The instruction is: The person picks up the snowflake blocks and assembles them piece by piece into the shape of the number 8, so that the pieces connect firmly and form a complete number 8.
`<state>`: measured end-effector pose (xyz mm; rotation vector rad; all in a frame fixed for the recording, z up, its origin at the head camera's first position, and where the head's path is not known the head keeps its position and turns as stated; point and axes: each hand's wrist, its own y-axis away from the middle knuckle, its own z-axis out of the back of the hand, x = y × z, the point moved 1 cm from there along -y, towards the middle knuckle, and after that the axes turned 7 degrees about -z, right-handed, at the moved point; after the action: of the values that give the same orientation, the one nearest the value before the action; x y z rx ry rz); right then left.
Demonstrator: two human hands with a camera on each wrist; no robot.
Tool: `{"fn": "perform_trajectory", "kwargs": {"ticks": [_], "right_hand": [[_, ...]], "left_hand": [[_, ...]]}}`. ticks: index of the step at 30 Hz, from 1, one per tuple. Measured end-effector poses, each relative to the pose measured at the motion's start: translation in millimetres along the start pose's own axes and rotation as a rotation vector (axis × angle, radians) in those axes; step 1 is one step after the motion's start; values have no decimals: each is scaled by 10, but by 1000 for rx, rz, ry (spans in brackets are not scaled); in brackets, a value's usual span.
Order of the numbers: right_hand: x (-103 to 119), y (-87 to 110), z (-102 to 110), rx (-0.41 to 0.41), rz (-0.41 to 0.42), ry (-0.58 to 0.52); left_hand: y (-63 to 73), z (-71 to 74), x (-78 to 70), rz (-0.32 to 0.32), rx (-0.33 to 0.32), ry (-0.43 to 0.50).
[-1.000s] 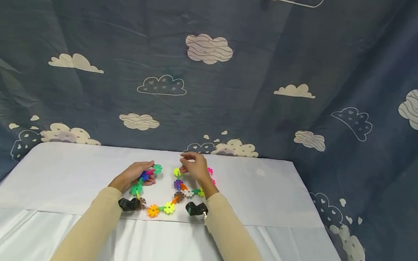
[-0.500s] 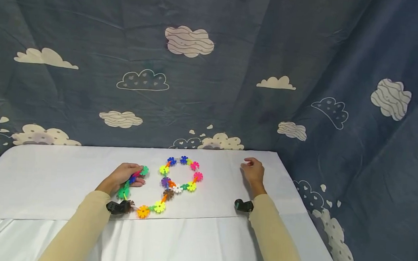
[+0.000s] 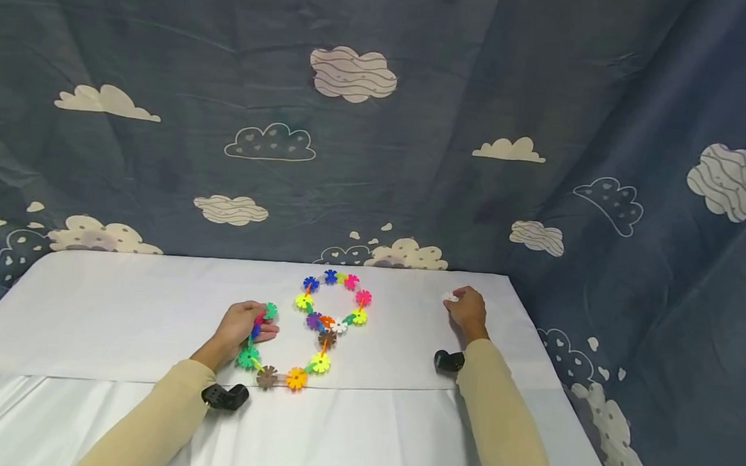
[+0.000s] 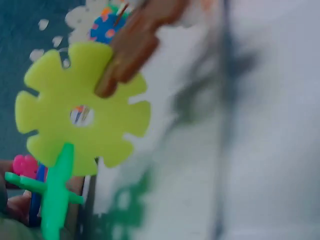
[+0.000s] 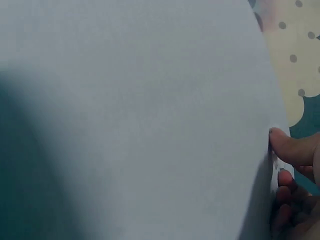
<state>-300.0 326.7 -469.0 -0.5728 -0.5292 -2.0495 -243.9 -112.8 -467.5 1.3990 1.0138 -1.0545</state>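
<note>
A chain of colourful notched plastic discs, like snowflake building discs (image 3: 296, 379), lies on the white table with a closed ring at its far right end. My left hand (image 3: 244, 325) grips the chain's near left end, by the pink and blue discs, with a green disc (image 3: 270, 311) past the fingertips. In the left wrist view a large yellow disc (image 4: 85, 110) joins a green disc (image 4: 56, 200) and a brown disc (image 4: 135, 50). Farther right, my right hand (image 3: 469, 311) pinches a white notched disc (image 3: 450, 297) at the table's back right; the right wrist view shows thumb and fingertips together.
The white-covered table (image 3: 391, 362) runs back to a dark blue curtain (image 3: 414, 193) printed with clouds. Its right edge lies just beyond my right hand. A black wrist camera (image 3: 225, 397) sits at my left wrist, another black wrist camera (image 3: 448, 362) at my right.
My right hand has left the ring of discs, swung right to the table's back right, and now has a white disc in its fingers. My left hand keeps hold of the chain.
</note>
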Motion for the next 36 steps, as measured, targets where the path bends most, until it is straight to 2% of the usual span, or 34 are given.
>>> {"fn": "perform_trajectory", "kwargs": {"ticks": [3, 6, 10, 14, 17, 20, 22, 25, 32, 36], "right_hand": [[6, 51, 6, -5, 7, -116], [23, 150, -37, 11, 45, -261], [133, 357, -181, 99, 115, -441], [406, 662, -366, 194, 192, -521], [684, 908, -488, 250, 258, -510], [959, 1133, -597, 304, 364, -465], [1122, 1269, -668, 335, 438, -430], [1329, 1429, -787, 370, 501, -375], [1645, 1627, -1068, 356, 616, -214], [1732, 1663, -1139, 386, 615, -162]], "left_hand": [[15, -13, 15, -1, -10, -10], [9, 14, 29, -17, 30, -19], [-21, 60, 42, -22, 91, -7], [-52, 96, 49, -14, 117, -1], [-69, 111, 52, -17, 122, -19], [-85, 113, 60, -15, 111, -40], [-95, 108, 67, -14, 97, -49], [-98, 106, 73, -15, 91, -59], [-98, 95, 71, -19, 76, -71], [-103, 102, 63, -19, 87, -58]]}}
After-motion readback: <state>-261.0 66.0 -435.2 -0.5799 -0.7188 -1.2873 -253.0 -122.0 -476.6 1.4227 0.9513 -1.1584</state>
